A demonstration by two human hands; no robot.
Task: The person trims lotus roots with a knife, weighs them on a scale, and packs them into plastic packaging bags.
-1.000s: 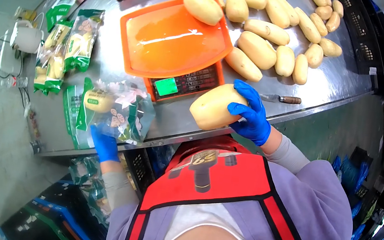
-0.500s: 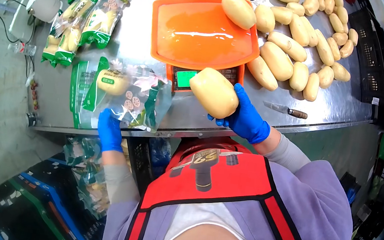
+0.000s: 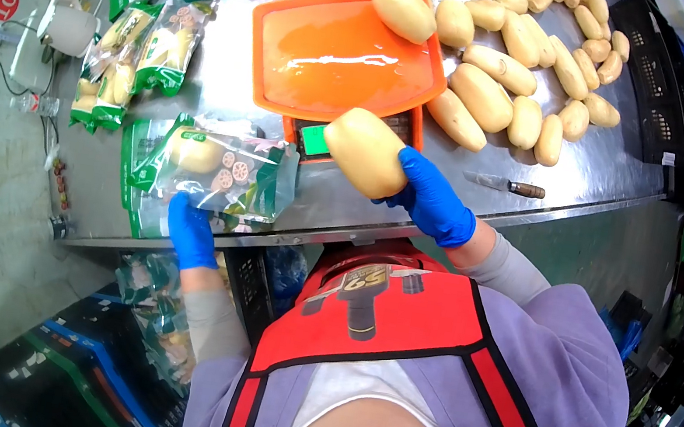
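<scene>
Since a second ago, our right hand (image 3: 436, 203) has shifted the large pale root (image 3: 366, 153) leftward, so that it now covers part of the scale's keypad, and our blue-gloved fingers have moved from its top to its lower right side. We hold that root aloft at a tilt, thumb on its side and the other fingers curled beneath, just in front of the orange scale (image 3: 327, 79). Our left hand (image 3: 191, 235), also gloved in blue, touches the lower edge of a clear bag (image 3: 251, 181) with another root (image 3: 194, 153) inside; we cannot tell how tightly those fingers close. On the metal table (image 3: 582, 174), we see a knife (image 3: 521, 188) to the right of our right hand, loose roots (image 3: 481, 97) beyond it, one resting on the scale's tray, and filled bags (image 3: 174, 47) at the far left.
</scene>
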